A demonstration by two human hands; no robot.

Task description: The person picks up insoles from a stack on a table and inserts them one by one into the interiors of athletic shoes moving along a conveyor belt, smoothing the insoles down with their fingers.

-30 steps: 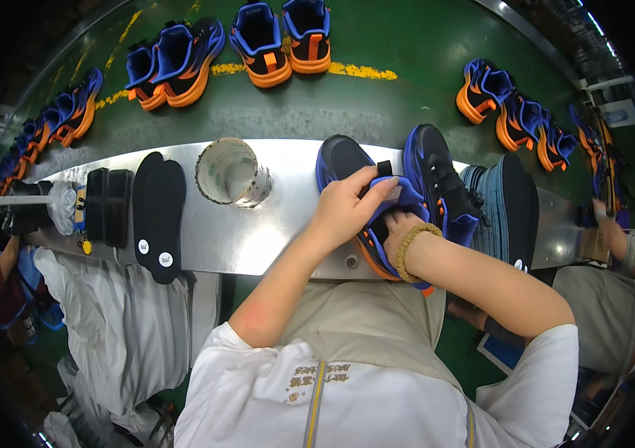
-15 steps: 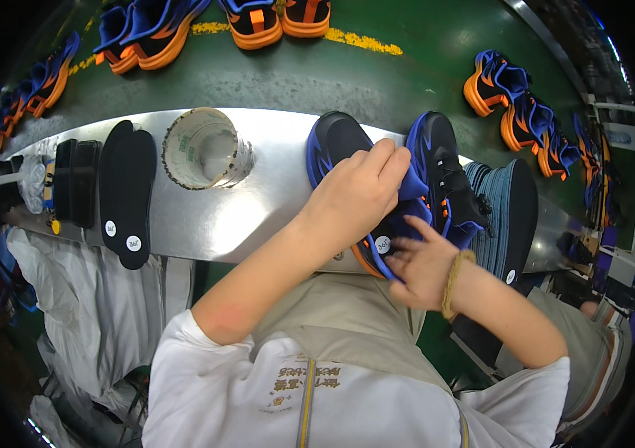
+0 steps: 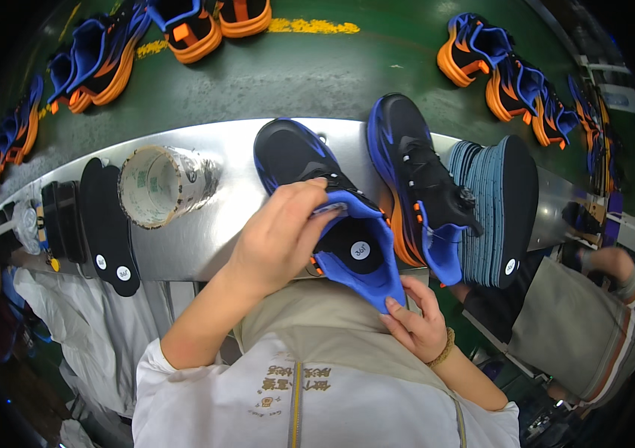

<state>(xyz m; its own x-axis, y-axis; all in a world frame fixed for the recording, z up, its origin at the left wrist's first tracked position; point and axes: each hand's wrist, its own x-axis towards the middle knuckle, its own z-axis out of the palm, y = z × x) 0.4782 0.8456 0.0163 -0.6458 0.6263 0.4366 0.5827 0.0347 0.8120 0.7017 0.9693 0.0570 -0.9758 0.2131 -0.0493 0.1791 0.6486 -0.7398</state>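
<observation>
Left hand (image 3: 278,233) pinches the tongue (image 3: 352,201) and right hand (image 3: 422,325) the heel (image 3: 383,293) of a sneaker (image 3: 375,225) overhanging the near edge of the counter (image 3: 237,160), likely light, soft-collared, best steadied at that firmer heel.

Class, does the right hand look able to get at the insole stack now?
Probably yes: the near side of the insole stack looks unblocked, though the right hand would first have to release the shoe it holds.

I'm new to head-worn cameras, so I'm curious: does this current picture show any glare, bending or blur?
Head view: glare brightens the metal bench; head view: the bench's far edge bows, corners go black; head view: left hand, right hand and held shoe look fairly sharp.
</observation>
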